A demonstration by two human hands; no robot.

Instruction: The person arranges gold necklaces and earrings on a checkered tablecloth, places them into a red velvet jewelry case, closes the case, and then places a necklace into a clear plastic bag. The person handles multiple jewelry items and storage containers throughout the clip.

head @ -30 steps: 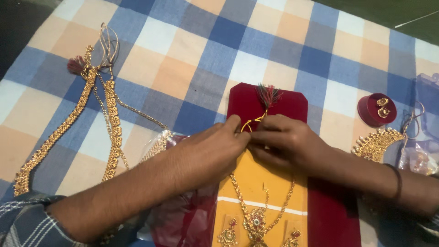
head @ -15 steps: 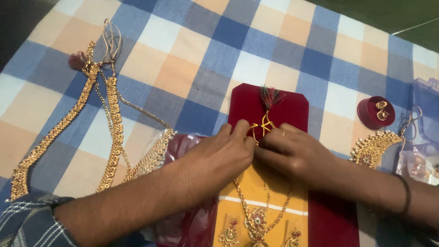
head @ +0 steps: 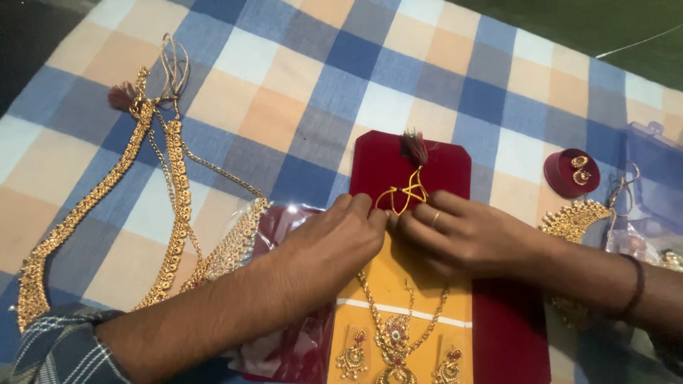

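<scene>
Both hands met over the upper half of a dark red display card (head: 434,167) that lay flat on a blue, peach and white checked cloth (head: 299,92). The left hand (head: 334,245) came in from the lower left and the right hand (head: 462,238), with a ring on one finger, from the right, so that their fingers faced each other at the card's middle. Between them stood a thin yellow cord (head: 407,195), looped and knotted, which ended above in a small dark red and green tassel (head: 414,146). The fingers of both hands were drawn together on the cord's lower ends, seemingly pinching it, though the exact contact was hidden behind the fingertips. The cord appeared to be the tie of a gold necklace (head: 395,334) whose chain ran down a yellow insert (head: 388,288) to a pendant set with red stones, with a matching earring (head: 353,359) mounted on either side; holding the cord taut above the card probably kept the necklace seated on its backing. Well to the left, long gold chains (head: 171,206) were spread out along the cloth, laid apart so they would not tangle. To the right sat a small round red box (head: 571,173) holding gold studs, and just below it a fan-shaped gold piece (head: 578,220).
</scene>
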